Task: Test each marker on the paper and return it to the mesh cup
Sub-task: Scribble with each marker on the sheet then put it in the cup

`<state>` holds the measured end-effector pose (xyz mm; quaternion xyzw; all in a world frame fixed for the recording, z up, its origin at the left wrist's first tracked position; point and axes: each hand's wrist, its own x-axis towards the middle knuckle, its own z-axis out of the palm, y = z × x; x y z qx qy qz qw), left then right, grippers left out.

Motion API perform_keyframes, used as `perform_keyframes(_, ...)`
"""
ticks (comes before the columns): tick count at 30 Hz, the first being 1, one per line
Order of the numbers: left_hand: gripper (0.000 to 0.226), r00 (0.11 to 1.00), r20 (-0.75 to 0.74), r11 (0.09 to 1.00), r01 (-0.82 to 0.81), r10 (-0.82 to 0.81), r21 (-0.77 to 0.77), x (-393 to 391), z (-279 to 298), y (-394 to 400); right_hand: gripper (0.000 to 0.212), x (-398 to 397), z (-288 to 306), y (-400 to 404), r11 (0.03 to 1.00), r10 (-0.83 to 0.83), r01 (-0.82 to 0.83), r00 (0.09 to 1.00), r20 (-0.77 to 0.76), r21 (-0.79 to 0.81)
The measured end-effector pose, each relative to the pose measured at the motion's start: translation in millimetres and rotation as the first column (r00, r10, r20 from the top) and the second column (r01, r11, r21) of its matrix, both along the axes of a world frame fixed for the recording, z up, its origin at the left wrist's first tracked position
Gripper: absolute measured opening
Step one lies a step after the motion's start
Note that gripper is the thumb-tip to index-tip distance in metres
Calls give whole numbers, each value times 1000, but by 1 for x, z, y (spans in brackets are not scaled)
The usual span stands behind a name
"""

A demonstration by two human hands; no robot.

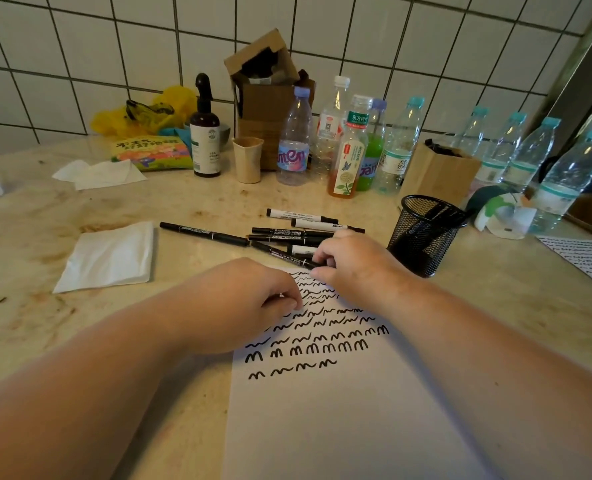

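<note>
Paper (pixel 339 410) half scribbled; we pinch a marker (pixel 280 255) with right hand (pixel 350 258), left hand (pixel 253 303) curled, contents unclear; pile beside cup (pixel 422 237) remains.

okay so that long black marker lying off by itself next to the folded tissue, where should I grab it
Pinch the lone black marker around the middle of its barrel, from above. It lies flat on the counter, free along most of its length; only its right end meets the marker pile.

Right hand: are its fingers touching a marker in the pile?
Touching. The head view shows the right hand's fingers curled onto the near end of a black marker at the pile's edge.
</note>
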<state>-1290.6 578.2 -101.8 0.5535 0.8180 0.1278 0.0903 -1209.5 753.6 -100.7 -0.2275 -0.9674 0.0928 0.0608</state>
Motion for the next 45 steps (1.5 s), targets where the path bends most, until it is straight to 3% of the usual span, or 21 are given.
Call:
perform_keyframes(6, 21, 1000, 30, 1000, 0, 0, 3, 1, 0, -1, 10, 9, 15, -15, 993, -118, 117, 991, 67, 28)
perform_keyframes(8, 21, 999, 49, 1000, -3, 2, 8, 0, -1, -2, 13, 26, 20, -17, 986, -141, 141, 990, 3, -92)
perform_keyframes(10, 22, 998, 68, 1000, -8, 6, 24, -1, -3, -2, 10, 45, 22, -15, 939, -139, 96, 984, -110, -329)
perform_keyframes(12, 23, 997, 82, 999, -10, 6, 50, 0, -3, -1, 9, 63, 22, -11, 819, -118, -30, 969, -219, -572)
perform_keyframes(14, 23, 994, 110, 997, -10, 1, 76, 2, -2, 1, 19, 78, 15, -9, 691, -80, -160, 952, -296, -705)
perform_keyframes(17, 28, 988, 153, 996, 13, -27, 94, 4, -2, 3, 8, 90, 0, -13, 473, -72, -333, 908, -413, -816)
perform_keyframes(20, 28, 984, 172, 992, 28, -50, 126, 8, -2, 5, 23, 92, -9, -15, 319, -116, -423, 871, -477, -849)
perform_keyframes(24, 20, 966, 232, 980, 72, -115, 186, 14, 2, 6, 36, 92, -9, -17, 347, -55, -479, 848, -527, -807)
perform_keyframes(28, 17, 965, 205, 974, 124, -163, 191, 16, 3, 5, 30, 92, -8, -16, 378, -66, -500, 825, -562, -779)
perform_keyframes(30, 9, 965, 194, 974, 146, -179, 171, 17, 4, 7, 23, 91, -9, -15, 412, -36, -519, 812, -583, -749)
perform_keyframes(32, 13, 957, 220, 981, 172, -189, 92, 15, 5, 7, 30, 91, -9, -13, 428, -20, -542, 794, -608, -723)
perform_keyframes(34, 20, 941, 294, 986, 162, -166, 39, 8, 7, 1, 33, 94, -5, -5, 450, -104, -555, 745, -659, -699)
perform_keyframes(37, 34, 906, 413, 992, 44, -89, 117, -8, 12, -7, 23, 100, 2, 12, 422, -268, -540, 693, -670, -728)
perform_keyframes(39, 39, 907, 418, 985, -18, -56, 171, -9, 12, -6, 21, 101, 2, 12, 380, -245, -524, 738, -629, -763)
perform_keyframes(43, 57, 991, 119, 996, 44, -53, 76, 0, 2, 2, 28, 99, -6, -2, 529, -91, -368, 871, -483, -764)
perform_keyframes(45, 55, 996, 79, 998, 36, -39, 51, -2, -2, 1, 22, 99, -7, -4, 521, -91, -302, 910, -404, -799)
